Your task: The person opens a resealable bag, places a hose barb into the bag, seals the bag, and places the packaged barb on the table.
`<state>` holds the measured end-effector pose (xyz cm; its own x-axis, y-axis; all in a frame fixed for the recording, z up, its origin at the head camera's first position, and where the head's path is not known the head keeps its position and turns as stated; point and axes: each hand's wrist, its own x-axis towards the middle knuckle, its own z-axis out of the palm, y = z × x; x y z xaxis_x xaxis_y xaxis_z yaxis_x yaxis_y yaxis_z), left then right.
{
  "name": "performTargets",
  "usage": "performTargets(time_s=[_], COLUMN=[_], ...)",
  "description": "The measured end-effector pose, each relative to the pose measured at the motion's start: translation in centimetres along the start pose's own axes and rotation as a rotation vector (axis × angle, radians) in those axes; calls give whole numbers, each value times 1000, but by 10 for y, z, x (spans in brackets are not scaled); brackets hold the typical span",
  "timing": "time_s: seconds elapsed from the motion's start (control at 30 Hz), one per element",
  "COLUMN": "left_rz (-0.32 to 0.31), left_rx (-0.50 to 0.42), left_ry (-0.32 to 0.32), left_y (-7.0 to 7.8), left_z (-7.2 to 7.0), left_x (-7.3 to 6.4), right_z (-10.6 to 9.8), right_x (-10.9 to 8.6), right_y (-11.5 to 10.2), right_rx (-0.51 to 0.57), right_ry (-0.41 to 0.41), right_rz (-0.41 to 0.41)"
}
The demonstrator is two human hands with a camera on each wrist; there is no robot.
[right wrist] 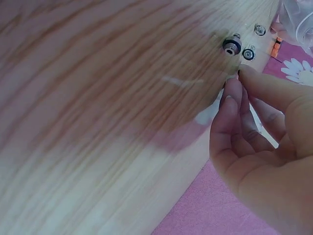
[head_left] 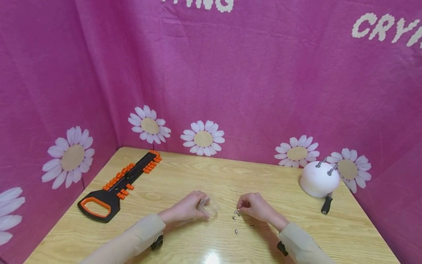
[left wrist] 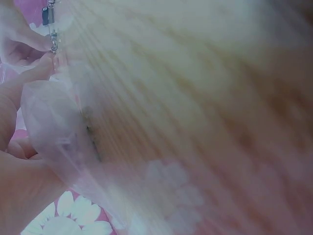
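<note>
My left hand (head_left: 189,209) grips a clear plastic bag (head_left: 211,206), its film crumpled past the fingers. In the left wrist view the bag (left wrist: 58,132) spreads from that hand. Right of the bag, my right hand (head_left: 255,207) is lowered to the table, thumb and fingertips together. A dark bit of a small metal fitting shows at that pinch in the right wrist view, the rest hidden by the fingers. Close by lie several small metal fittings, one with a dark ring (right wrist: 232,45). Another fitting (head_left: 236,231) lies nearer the front edge.
On the left lies a black rack with orange clips (head_left: 128,176) and a loop handle. At the back right stands a white rounded object (head_left: 319,179) with metal pieces on top; a black-handled tool (head_left: 326,205) is beside it. Pink flowered cloth (head_left: 250,91) walls the table.
</note>
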<state>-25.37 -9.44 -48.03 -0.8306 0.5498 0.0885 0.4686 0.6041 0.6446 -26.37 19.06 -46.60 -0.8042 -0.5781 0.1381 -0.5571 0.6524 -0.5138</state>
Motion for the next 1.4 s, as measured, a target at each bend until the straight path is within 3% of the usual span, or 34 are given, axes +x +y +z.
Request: performTargets(time_s=[0.33, 0.6, 1.0, 1.17, 1.4], left_rz=[3, 13, 26, 27, 24], left_rx=[-7, -19, -15, -23, -3], left_ry=[-9, -5, -7, -10, 5], left_y=[0, 1, 0, 1, 1], left_z=[0, 0, 0, 0, -1], left_x=[0, -1, -1, -1, 0], right_z=[-4, -8, 5, 5, -6], right_x=[5, 23, 42, 41, 32], right_y=[-5, -30, -65, -67, -51], right_rx=[29, 45, 72, 84, 93], right_ry=[15, -10, -63, -77, -45], right_rz=[-23, -72, -149, -163, -119])
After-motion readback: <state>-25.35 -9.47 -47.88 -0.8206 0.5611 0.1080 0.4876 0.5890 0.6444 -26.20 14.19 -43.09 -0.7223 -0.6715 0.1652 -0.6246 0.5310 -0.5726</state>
